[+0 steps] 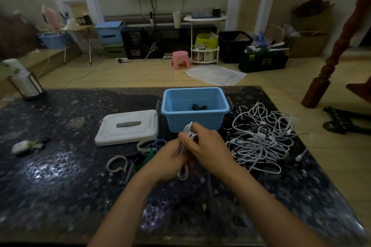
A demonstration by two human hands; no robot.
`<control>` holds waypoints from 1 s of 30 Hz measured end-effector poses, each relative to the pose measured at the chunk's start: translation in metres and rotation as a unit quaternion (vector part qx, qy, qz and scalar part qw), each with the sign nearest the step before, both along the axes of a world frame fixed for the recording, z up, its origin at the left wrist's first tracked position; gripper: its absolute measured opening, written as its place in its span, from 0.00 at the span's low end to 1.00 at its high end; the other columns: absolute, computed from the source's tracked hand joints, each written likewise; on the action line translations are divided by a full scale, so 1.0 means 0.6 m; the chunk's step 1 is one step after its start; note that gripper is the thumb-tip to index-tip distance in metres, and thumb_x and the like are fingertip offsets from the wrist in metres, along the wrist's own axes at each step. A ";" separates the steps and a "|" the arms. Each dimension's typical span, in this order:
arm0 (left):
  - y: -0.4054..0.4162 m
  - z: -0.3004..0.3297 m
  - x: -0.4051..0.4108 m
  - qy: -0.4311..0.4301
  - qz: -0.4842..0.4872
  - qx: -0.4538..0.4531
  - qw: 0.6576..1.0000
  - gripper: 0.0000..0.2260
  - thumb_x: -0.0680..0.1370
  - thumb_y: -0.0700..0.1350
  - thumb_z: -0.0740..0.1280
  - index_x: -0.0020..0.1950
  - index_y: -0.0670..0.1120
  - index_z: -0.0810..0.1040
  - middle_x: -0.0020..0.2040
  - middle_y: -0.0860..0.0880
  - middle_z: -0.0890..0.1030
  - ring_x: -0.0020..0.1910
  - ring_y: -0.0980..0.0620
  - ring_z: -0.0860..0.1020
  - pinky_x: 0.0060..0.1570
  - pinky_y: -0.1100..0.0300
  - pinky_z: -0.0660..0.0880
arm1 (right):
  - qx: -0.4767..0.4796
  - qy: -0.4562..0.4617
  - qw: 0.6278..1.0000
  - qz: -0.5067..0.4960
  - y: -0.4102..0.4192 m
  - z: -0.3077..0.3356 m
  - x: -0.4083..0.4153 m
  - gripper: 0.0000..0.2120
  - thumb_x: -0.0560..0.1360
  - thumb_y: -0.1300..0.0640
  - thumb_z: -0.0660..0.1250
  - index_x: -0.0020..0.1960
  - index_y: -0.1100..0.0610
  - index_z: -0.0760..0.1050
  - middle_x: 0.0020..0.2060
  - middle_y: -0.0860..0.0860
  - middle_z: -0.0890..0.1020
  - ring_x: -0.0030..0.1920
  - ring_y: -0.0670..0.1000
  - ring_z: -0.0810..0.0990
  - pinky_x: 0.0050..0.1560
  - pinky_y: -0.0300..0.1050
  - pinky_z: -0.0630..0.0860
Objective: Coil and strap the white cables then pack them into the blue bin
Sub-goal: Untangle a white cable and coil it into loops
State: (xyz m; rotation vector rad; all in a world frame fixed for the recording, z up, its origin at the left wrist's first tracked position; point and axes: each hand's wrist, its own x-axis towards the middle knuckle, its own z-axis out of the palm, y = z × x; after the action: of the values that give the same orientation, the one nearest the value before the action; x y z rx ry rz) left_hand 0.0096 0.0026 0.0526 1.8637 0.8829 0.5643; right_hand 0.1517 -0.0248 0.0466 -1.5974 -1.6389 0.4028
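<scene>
A bundled white cable (pixel 185 147) is held between both hands above the middle of the tabletop (pixel 60 166), just in front of the blue bin (pixel 194 106). Its loops stick up past the fingers at the top and hang out below the palms at the bottom. The left hand (pixel 168 158) curls around the lower part of the bundle from the left, and the right hand (pixel 206 144) wraps over the upper part from the right, fingers bent around the strands. The two hands touch each other around the cable.

The blue bin stands open near the far edge of the tabletop, with a dark object (pixel 199 107) lying on its floor; what it is cannot be made out. Just to the left of the bin lies its white lid (pixel 128 127), flat, with a grey handle on top.

To the right of the bin and hands, a loose tangle of white cables (pixel 261 138) spreads toward the right edge of the tabletop, with a few dark cables mixed in.

Near the lid's front edge and left of the hands lie several straps (pixel 149 146): white, purple and green ones in a small heap, and a white strap loop (pixel 117 163) a little closer to the near edge.

Near the left edge sits a small white object (pixel 21 146). A lantern-like holder (pixel 24 80) stands at the far left corner.
</scene>
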 end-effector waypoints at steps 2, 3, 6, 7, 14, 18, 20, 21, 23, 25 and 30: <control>0.000 -0.001 0.000 0.007 0.020 -0.005 1.000 0.11 0.80 0.34 0.61 0.45 0.49 0.77 0.35 0.46 0.79 0.34 0.51 0.77 0.39 0.55 0.74 | -0.003 0.009 1.000 0.005 0.004 0.002 0.000 0.14 0.79 0.43 0.64 0.44 0.54 0.72 0.37 0.49 0.82 0.39 0.49 0.79 0.42 0.51 0.76; 0.000 -0.001 -0.001 0.005 0.020 -0.014 1.000 0.10 0.81 0.36 0.61 0.44 0.48 0.76 0.33 0.46 0.76 0.33 0.51 0.74 0.37 0.56 0.72 | -0.006 0.017 1.000 0.009 0.006 0.004 0.000 0.14 0.79 0.43 0.64 0.44 0.54 0.72 0.37 0.49 0.82 0.39 0.48 0.80 0.42 0.50 0.76; -0.002 0.006 -0.002 -0.014 0.013 -0.043 0.999 0.11 0.83 0.40 0.61 0.41 0.47 0.74 0.30 0.50 0.72 0.31 0.54 0.69 0.34 0.60 0.67 | -0.014 0.038 0.999 0.021 0.012 0.008 0.002 0.14 0.79 0.44 0.64 0.43 0.54 0.73 0.37 0.48 0.82 0.38 0.45 0.79 0.42 0.47 0.75; -0.001 0.008 -0.005 -0.020 0.012 -0.050 0.998 0.11 0.83 0.42 0.62 0.41 0.47 0.74 0.31 0.50 0.72 0.32 0.53 0.69 0.35 0.59 0.66 | -0.016 0.042 0.999 0.024 0.014 0.009 0.002 0.14 0.79 0.45 0.64 0.43 0.55 0.73 0.36 0.48 0.82 0.38 0.45 0.79 0.41 0.46 0.73; 0.005 0.001 -0.054 0.048 0.051 0.038 0.997 0.09 0.84 0.48 0.58 0.53 0.49 0.79 0.41 0.44 0.81 0.36 0.51 0.77 0.39 0.53 0.74 | -0.044 0.038 0.995 0.076 0.030 0.005 -0.032 0.13 0.79 0.41 0.63 0.45 0.50 0.73 0.38 0.47 0.82 0.39 0.43 0.79 0.38 0.42 0.73; 0.008 -0.014 -0.081 0.020 0.142 0.012 0.990 0.10 0.84 0.51 0.58 0.51 0.55 0.79 0.36 0.53 0.81 0.33 0.53 0.79 0.35 0.53 0.77 | -0.074 0.048 0.990 0.106 0.043 -0.001 -0.064 0.15 0.78 0.34 0.59 0.52 0.44 0.74 0.42 0.43 0.82 0.41 0.40 0.80 0.42 0.40 0.73; 0.025 -0.024 -0.106 0.020 0.188 -0.001 0.982 0.09 0.84 0.50 0.59 0.52 0.55 0.79 0.41 0.52 0.82 0.37 0.52 0.80 0.33 0.54 0.79 | -0.106 0.125 0.980 0.113 0.051 -0.005 -0.075 0.15 0.80 0.35 0.56 0.53 0.43 0.75 0.42 0.43 0.83 0.39 0.39 0.80 0.43 0.41 0.74; 0.035 -0.031 -0.121 0.021 0.212 -0.014 0.977 0.08 0.84 0.49 0.60 0.52 0.53 0.79 0.40 0.50 0.81 0.35 0.51 0.79 0.31 0.54 0.78 | -0.112 0.149 0.978 0.098 0.058 -0.011 -0.077 0.14 0.81 0.37 0.56 0.52 0.44 0.75 0.41 0.44 0.83 0.37 0.40 0.80 0.43 0.42 0.75; 0.051 -0.046 -0.150 0.020 0.246 -0.034 0.969 0.10 0.84 0.48 0.60 0.47 0.49 0.77 0.32 0.49 0.76 0.27 0.51 0.74 0.29 0.55 0.73 | -0.100 0.122 0.986 0.044 0.077 -0.032 -0.075 0.11 0.82 0.42 0.59 0.50 0.45 0.76 0.40 0.45 0.84 0.37 0.44 0.81 0.45 0.46 0.77; 0.060 -0.057 -0.175 0.005 0.270 -0.052 0.961 0.13 0.84 0.47 0.59 0.41 0.47 0.73 0.25 0.49 0.70 0.21 0.51 0.68 0.29 0.57 0.67 | -0.096 0.058 0.994 -0.006 0.095 -0.056 -0.070 0.05 0.80 0.49 0.63 0.51 0.45 0.77 0.39 0.43 0.82 0.40 0.47 0.82 0.45 0.45 0.76; 0.070 -0.072 -0.211 -0.008 0.302 -0.078 0.950 0.12 0.84 0.47 0.59 0.45 0.42 0.72 0.29 0.46 0.69 0.26 0.49 0.68 0.32 0.53 0.68 | -0.138 -0.015 0.990 -0.027 0.115 -0.089 -0.082 0.06 0.79 0.53 0.67 0.54 0.47 0.79 0.48 0.45 0.83 0.49 0.47 0.80 0.49 0.44 0.76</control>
State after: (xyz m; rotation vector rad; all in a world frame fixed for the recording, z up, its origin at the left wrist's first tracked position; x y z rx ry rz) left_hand -0.1171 0.0446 0.0097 1.4277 1.4566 0.8494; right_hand 0.1027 0.0440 -0.0069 -1.8557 -1.6112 0.6011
